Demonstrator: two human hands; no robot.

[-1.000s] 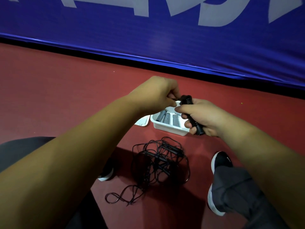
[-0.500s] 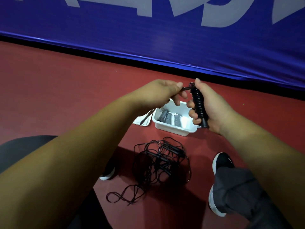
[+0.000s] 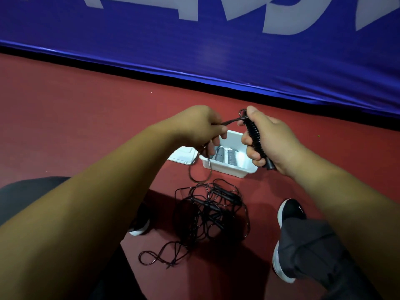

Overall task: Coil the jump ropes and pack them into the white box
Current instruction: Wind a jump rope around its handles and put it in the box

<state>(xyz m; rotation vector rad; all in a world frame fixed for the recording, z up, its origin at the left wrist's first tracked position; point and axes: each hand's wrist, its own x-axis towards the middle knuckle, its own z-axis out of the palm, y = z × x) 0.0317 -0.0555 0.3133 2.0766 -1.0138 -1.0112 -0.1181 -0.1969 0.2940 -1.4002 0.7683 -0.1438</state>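
red sports floor (image 3: 75,126), w/ a blue banner (image 3: 216,61) carrying big white letters along the far edge and a black strip under it. the white box (image 3: 225,171) sits on the floor in the middle, just below the hands, open, w/ two grey ribbed handles (image 3: 231,156) lying side by side inside. its white lid (image 3: 180,155) lies flat on the floor, touching or just beside the box's left end, can't tell which.

right hand (image 3: 270,137) is wrapped round a black ribbed handle (image 3: 255,140), held above the box's right end, tilted, top end toward the banner; thumb up at the top end, fingers curled round the front. left hand (image 3: 199,126) is curled too, pinching the thin black cord (image 3: 229,121) that runs from the handle's top end across to it, drawn fairly straight betw the two hands. below the left hand more of that cord drops in a loose loop (image 3: 191,169) in front of the box's left corner.

nearer the person, a tangled pile of black jump ropes (image 3: 212,211) lies on the floor w/ a few black handles mixed in, apart from the box; one figure-eight loop (image 3: 160,254) trails out at its left side. a black shoe (image 3: 290,213) w/ white sole and a grey trouser leg (image 3: 313,256) to the right of the pile, another dark shoe (image 3: 138,224) to the left.
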